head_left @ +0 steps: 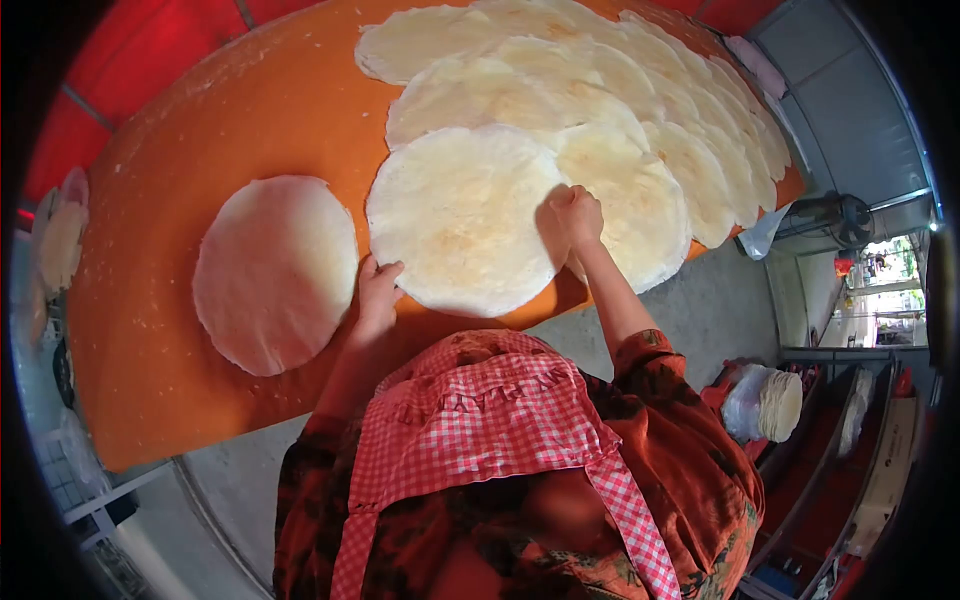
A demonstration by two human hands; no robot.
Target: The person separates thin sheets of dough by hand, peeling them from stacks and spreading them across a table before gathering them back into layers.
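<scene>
Orange tabletop [170, 360], broad and curved, dusted with flour, filling most of the view. Behind it, red panelling [130, 60]; below and to the right, grey concrete floor [710, 310]. Across the upper half of the orange, a long overlapped row of flatbreads [620, 100], pale and thin, lapped like scales toward the far right edge. At the near end of that row, the front flatbread [455, 225], large and round, lightly browned in patches, lapping over its neighbours. Well apart to the left, a single flatbread [275, 272], lying alone and flat.

Down on the floor at the right, a clear plastic bag [740, 400] holding a stack of rounds [780, 405], seen edge-on. At the far left rim, possibly another pile of rounds [60, 240], too blurred to call.

Right hand [577, 215] clenched, knuckles up, gripping the right rim of the front flatbread at the overlap with the next one. Left hand [378, 290] half open, fingers bent, fingertips touching the lower left rim of the same round, in the gap beside the single flatbread; hard to say whether pinching or merely resting.
</scene>
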